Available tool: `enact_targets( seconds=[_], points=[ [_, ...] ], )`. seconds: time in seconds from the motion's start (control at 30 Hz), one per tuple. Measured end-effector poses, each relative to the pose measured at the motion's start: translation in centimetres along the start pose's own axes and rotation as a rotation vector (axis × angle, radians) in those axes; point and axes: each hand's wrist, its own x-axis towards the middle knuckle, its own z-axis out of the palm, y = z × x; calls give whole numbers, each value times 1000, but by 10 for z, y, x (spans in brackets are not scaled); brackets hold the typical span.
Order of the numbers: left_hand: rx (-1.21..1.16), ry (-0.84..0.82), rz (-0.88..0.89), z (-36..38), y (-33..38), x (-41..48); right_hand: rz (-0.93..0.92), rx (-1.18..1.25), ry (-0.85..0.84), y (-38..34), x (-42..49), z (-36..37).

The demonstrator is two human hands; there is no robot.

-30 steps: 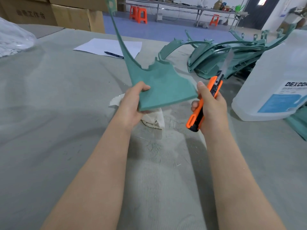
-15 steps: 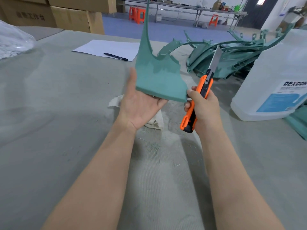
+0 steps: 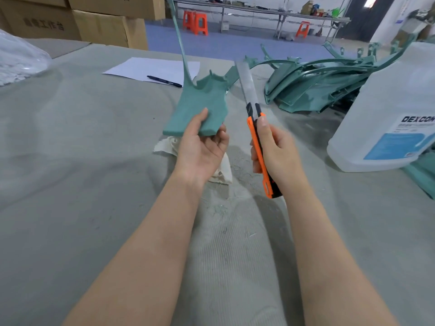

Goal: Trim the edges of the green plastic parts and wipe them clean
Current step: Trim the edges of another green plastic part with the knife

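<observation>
Fingers [image 3: 222, 136] of our left hand [image 3: 202, 149] curl up beneath the near corner of the green plastic part [image 3: 197, 102], and the thumb presses down on its top face, so we hold the piece pinched between them. We hold the part up off the grey felt-covered table [image 3: 70, 161]. Its broad flat end is toward us, and its thin curved arm rises away and out past the top of the view. Our right hand [image 3: 277, 149] is wrapped round the orange handle of the utility knife [image 3: 253, 109], with the thumb laid along the upper end near the black slider. The long blade [image 3: 246, 83] is run out and points up and away. It stands just beside the part's right edge, with a gap showing between them. Under our left hand a crumpled off-white rag [image 3: 164, 147] lies on the felt. Farther back on the right sits a pile of green plastic parts [image 3: 317, 85]. Nearer, at the right edge, stands a large translucent jug [image 3: 388, 109] labelled DEXCON. Beyond the held part, a black pen [image 3: 164, 81] lies on a white sheet of paper [image 3: 146, 67]. Cardboard boxes [image 3: 106, 27] are stacked behind the table at the left.
</observation>
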Motion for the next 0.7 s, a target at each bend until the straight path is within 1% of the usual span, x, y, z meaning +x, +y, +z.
enact_targets(
  seconds=[0.13,0.2,0.33,0.47,0.7],
  points=[
    [-50,-28,-57,0,6,-3,-24,-54,-41,3,-3,3],
    [-44,-64,-86,-1,9,-5,-38,-74,-10,3,-3,3],
    [1,-124,-87,-5,15,-6,-78,-16,50,2,-1,-2],
    [-33,-136,-110,-9,19,-4,-143,-83,89,4,-1,-2],
    [-24,-178,-189,-13,20,-3,-191,-154,148,9,1,-3]
  ],
)
